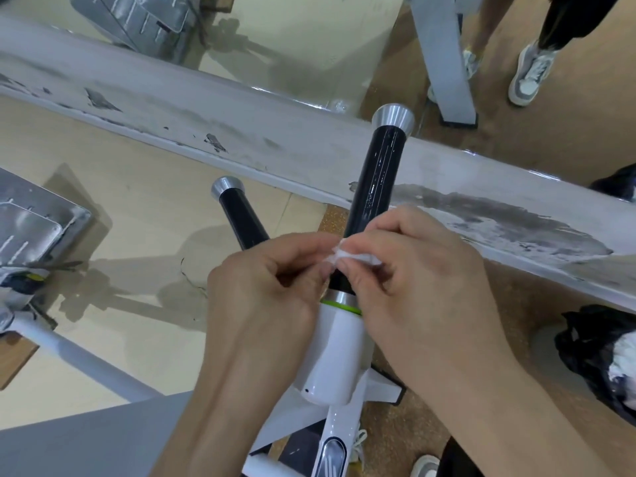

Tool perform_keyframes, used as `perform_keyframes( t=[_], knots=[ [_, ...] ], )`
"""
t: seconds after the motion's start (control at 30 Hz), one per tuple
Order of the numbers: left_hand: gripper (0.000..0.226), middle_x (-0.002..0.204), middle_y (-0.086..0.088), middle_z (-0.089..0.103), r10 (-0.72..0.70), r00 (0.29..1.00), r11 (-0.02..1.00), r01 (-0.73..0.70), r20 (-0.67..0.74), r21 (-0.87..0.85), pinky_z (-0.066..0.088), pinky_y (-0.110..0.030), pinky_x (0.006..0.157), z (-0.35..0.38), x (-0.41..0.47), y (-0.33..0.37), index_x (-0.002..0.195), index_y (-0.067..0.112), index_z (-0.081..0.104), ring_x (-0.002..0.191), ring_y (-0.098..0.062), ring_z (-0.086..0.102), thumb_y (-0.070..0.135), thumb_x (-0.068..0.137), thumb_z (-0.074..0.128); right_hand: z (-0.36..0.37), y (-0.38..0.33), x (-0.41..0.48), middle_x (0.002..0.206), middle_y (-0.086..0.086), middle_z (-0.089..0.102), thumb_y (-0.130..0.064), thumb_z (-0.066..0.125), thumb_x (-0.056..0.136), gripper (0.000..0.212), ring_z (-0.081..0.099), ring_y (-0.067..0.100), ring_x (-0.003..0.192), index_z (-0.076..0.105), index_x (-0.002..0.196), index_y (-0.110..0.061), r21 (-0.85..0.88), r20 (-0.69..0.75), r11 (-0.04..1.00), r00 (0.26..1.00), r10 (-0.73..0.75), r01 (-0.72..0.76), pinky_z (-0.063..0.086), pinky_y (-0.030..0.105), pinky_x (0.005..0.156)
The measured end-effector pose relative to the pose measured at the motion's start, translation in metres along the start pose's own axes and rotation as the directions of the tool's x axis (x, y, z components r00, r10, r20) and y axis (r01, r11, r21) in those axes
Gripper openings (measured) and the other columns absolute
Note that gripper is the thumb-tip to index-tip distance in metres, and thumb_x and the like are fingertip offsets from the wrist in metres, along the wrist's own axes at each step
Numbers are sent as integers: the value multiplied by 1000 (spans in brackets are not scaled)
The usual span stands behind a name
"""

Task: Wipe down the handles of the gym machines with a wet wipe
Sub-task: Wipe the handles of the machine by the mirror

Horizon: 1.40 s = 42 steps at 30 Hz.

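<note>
A black machine handle [378, 177] with a silver end cap [393, 118] rises from a white arm [339, 356] with a green ring. A small crumpled white wet wipe [354, 257] sits just above the handle's lower end. My left hand [265, 287] and my right hand [423, 270] both pinch the wipe between fingertips and thumbs, meeting over the handle. A second black handle [241, 215] with a silver cap stands to the left, its base hidden behind my left hand.
A scuffed white frame beam [206, 115] crosses behind the handles. Another person's legs and sneakers [530, 74] stand at the upper right. A black bag [602, 352] lies at the right edge. A grey metal plate [31, 225] is at the left.
</note>
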<state>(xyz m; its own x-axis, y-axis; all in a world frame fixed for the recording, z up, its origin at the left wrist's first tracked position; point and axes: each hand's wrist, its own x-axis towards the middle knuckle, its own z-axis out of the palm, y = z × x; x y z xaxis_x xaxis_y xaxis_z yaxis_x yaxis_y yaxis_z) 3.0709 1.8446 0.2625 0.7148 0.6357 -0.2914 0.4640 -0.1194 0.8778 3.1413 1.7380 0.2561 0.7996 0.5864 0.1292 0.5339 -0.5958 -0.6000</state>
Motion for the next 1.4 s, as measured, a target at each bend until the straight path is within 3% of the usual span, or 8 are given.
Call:
perform_keyframes(
  t=[0.17,0.3,0.5,0.67,0.9,1.1,1.27,1.4],
  knots=[
    [50,79,12,75,0,999,992,7,54,-124,56,-22,74,-3,-2,2,107,38,65,81,-2,70,-5,84,63,-1,-9,-9,86,0,60,-26,80,69,25,59,16,67,72,90,-15,-106,42,994,999,-24,29,41,18,56],
    [58,84,17,75,32,997,993,-24,66,-119,50,-10,76,-6,-11,2,117,41,57,85,3,68,-8,86,58,2,1,3,83,-3,62,-23,71,76,6,59,12,66,72,80,-18,-32,38,997,997,-65,66,42,21,60],
    [33,88,31,68,29,1000,993,-28,1,116,51,-11,74,8,-19,0,91,48,64,81,11,64,25,72,76,6,17,13,84,-7,63,-12,69,80,7,56,3,76,74,82,-16,129,-84,992,996,9,2,42,10,69],
    [34,86,24,65,113,990,955,-86,-81,285,52,-20,74,22,-20,0,105,49,55,82,6,61,41,74,66,2,13,1,80,-13,59,-14,72,78,9,52,-4,73,74,80,-22,223,-31,971,995,92,-83,37,3,65],
    [35,94,16,55,243,962,890,-170,-123,423,38,-9,67,31,-23,-9,109,30,66,78,-1,53,35,76,56,-2,22,34,80,-14,56,-16,69,81,9,47,-9,69,68,81,-25,48,-10,996,997,72,-72,34,3,67],
    [35,88,14,62,279,949,885,-193,-150,425,45,-20,64,32,-21,-10,106,27,71,77,-6,58,35,77,55,-7,18,20,88,-13,59,-22,67,85,11,56,2,81,75,89,-28,130,174,989,984,43,-66,45,14,71],
    [35,89,13,62,265,949,896,-178,-169,406,44,-18,63,33,-22,-9,106,24,73,76,-5,58,35,77,55,-5,24,36,87,-11,63,-24,69,83,8,54,-1,74,76,85,-29,94,52,990,993,102,-106,37,3,71],
    [29,88,11,62,292,941,890,-202,-170,408,46,-22,65,32,-22,-10,102,24,74,76,-9,60,28,76,64,-8,14,25,92,-15,60,-23,70,82,9,58,0,85,76,82,-29,202,217,962,967,137,-182,49,15,75]
  ],
)
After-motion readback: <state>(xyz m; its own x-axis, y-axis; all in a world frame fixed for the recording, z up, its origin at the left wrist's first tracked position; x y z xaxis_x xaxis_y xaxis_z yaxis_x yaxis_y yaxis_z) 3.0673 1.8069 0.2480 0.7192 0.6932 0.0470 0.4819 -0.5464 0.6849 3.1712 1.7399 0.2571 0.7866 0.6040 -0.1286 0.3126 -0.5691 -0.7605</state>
